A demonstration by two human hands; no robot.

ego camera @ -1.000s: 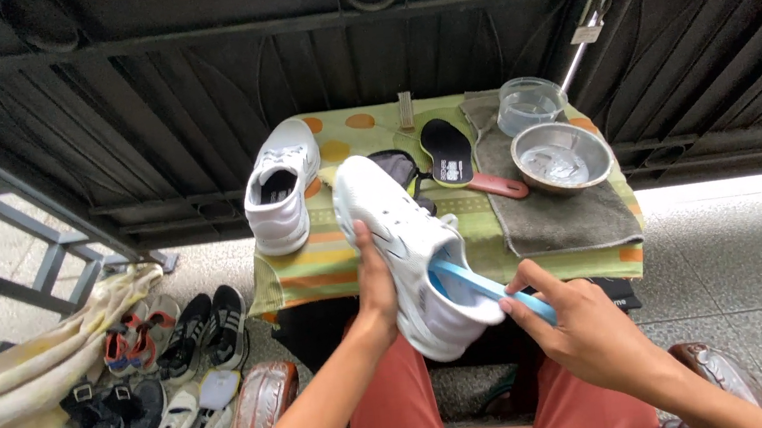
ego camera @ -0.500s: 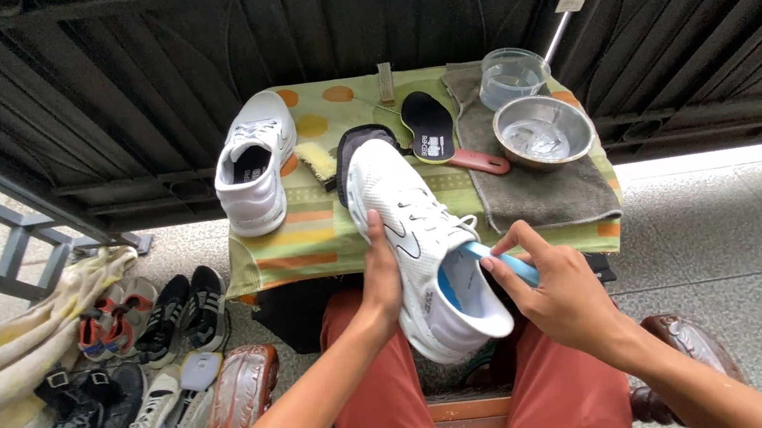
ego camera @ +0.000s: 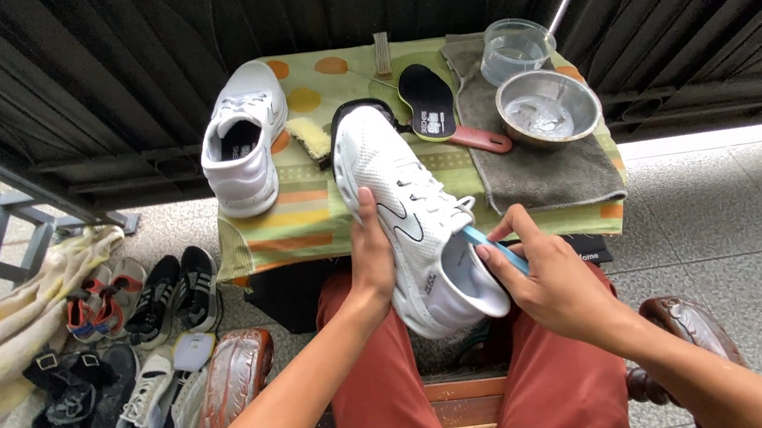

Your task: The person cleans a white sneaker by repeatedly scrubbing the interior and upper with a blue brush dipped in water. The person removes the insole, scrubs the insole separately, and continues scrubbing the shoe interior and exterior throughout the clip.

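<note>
A: What do the hands hold?

B: The left hand (ego camera: 373, 267) clasps the side of a white sneaker (ego camera: 415, 220), thumb up along its upper. The sneaker is tilted, toe resting on the near edge of the bench (ego camera: 324, 216), heel over the person's lap. The right hand (ego camera: 552, 285) pinches a light blue insole (ego camera: 498, 250), whose front end sits inside the sneaker's opening.

A: What lies beyond the sneaker?

B: Left of it, a second white sneaker (ego camera: 244, 148) stands on the bench. Behind its toe lies a black insole (ego camera: 429, 103), touching a red-handled brush (ego camera: 480, 141). To the right, a grey towel (ego camera: 549, 180) carries a metal bowl (ego camera: 548, 109); a clear bowl (ego camera: 515, 48) sits behind that. On the floor, far left, several shoes (ego camera: 144, 356) lie together.
</note>
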